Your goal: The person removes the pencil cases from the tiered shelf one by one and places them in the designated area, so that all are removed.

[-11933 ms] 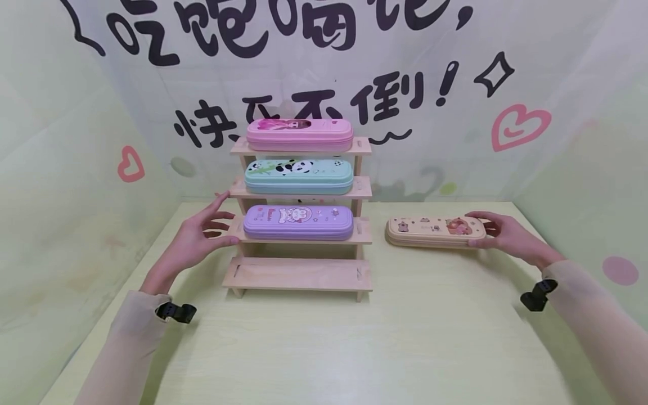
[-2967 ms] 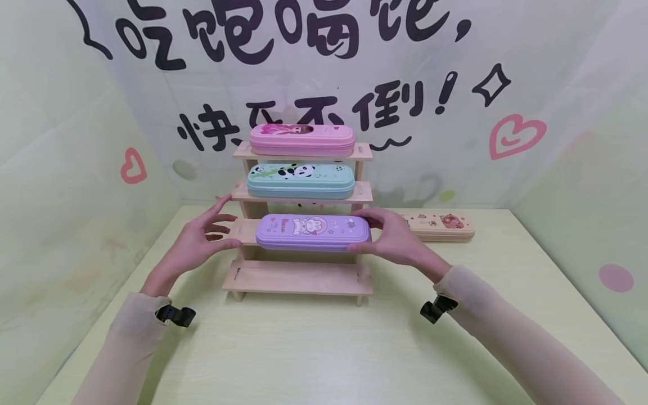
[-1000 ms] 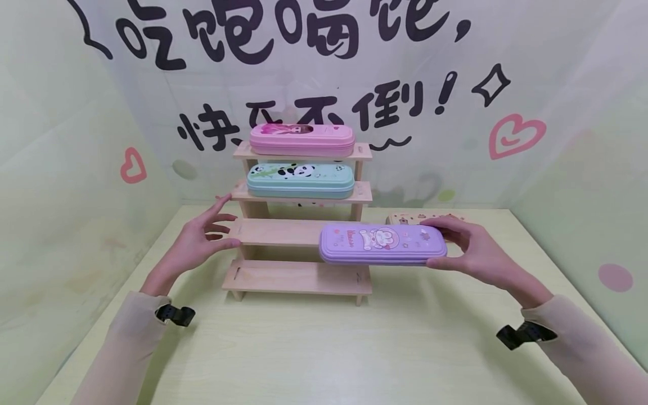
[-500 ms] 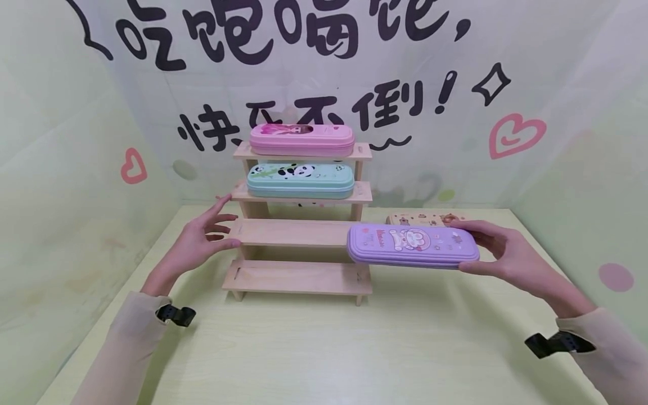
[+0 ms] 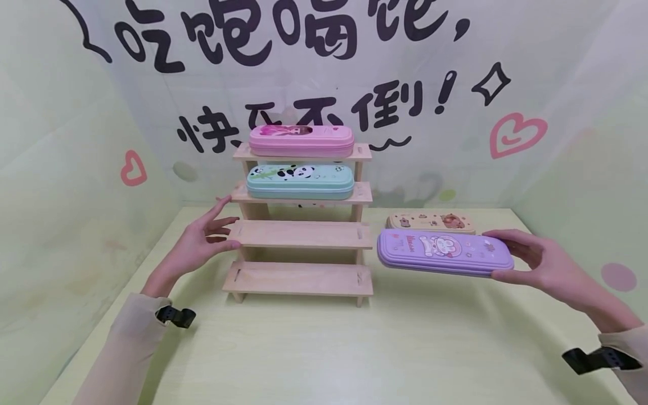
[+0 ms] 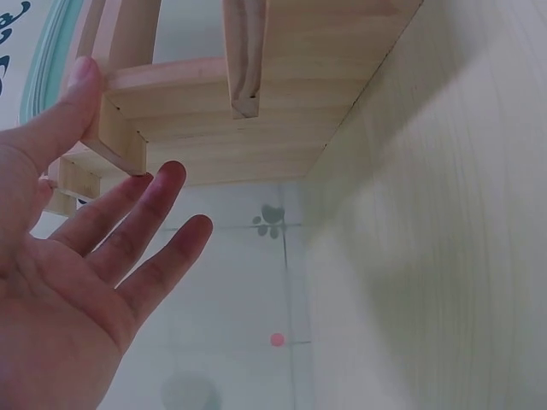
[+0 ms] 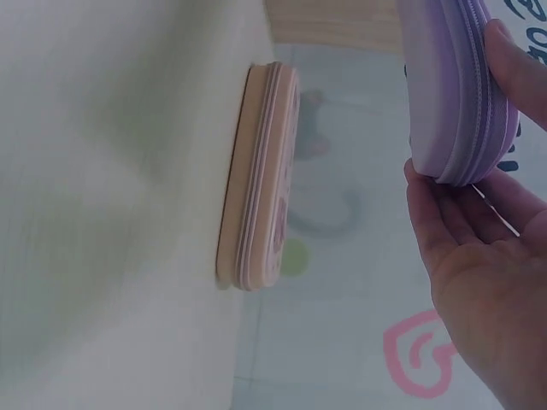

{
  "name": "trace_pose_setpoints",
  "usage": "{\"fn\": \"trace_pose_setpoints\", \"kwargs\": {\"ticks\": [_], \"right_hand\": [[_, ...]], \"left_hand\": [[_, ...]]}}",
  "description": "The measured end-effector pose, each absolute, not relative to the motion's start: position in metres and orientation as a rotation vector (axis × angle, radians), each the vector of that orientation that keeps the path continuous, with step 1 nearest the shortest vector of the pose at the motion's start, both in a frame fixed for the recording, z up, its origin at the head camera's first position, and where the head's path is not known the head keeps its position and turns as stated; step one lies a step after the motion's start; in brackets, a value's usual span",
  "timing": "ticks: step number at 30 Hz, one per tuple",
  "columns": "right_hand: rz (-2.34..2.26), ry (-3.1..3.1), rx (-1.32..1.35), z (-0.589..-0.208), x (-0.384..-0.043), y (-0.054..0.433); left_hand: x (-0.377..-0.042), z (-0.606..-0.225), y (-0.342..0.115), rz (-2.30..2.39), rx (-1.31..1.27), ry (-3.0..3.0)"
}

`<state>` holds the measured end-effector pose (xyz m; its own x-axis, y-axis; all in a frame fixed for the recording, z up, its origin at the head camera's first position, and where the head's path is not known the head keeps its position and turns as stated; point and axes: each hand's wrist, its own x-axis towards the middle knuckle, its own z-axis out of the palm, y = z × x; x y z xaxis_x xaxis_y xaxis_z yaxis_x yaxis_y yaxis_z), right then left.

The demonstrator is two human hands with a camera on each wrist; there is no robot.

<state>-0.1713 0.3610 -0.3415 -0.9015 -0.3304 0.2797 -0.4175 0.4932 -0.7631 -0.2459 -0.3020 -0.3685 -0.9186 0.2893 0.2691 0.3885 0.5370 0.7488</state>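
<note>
My right hand (image 5: 552,275) grips the right end of a purple zippered pencil case (image 5: 445,253), thumb in front and fingers behind. The case has a bunny on its lid and hangs above the table, right of the wooden tiered rack (image 5: 301,233). In the right wrist view the purple pencil case (image 7: 457,94) shows its zipper and end, well off the table. My left hand (image 5: 194,242) touches the left side of the rack with fingers spread, the thumb at the end of a shelf. The left wrist view shows the thumb of that hand (image 6: 77,273) against a plank end.
A pink pencil case (image 5: 302,142) lies on the top shelf, a mint panda pencil case (image 5: 300,183) on the one below. The two lower shelves are bare. Behind the purple case a beige pencil case (image 5: 430,221) lies on the table (image 5: 314,349), near the printed back wall.
The right hand first let go of the beige case on the table, then took the purple case off the third shelf and carried it right, clear of the rack. The left hand stays put.
</note>
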Motion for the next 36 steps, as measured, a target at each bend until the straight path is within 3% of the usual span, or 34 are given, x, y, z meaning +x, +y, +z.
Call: {"fn": "trace_pose_setpoints", "kwargs": {"ticks": [12, 36], "right_hand": [[1.399, -2.684, 0.654, -0.365, -0.176, 0.394], [1.314, -2.929, 0.409, -0.401, -0.219, 0.412]], "left_hand": [[-0.248, -0.368, -0.303, -1.364, -0.644, -2.676], [-0.250, -0.366, -0.303, -1.319, -0.653, -2.708]]}}
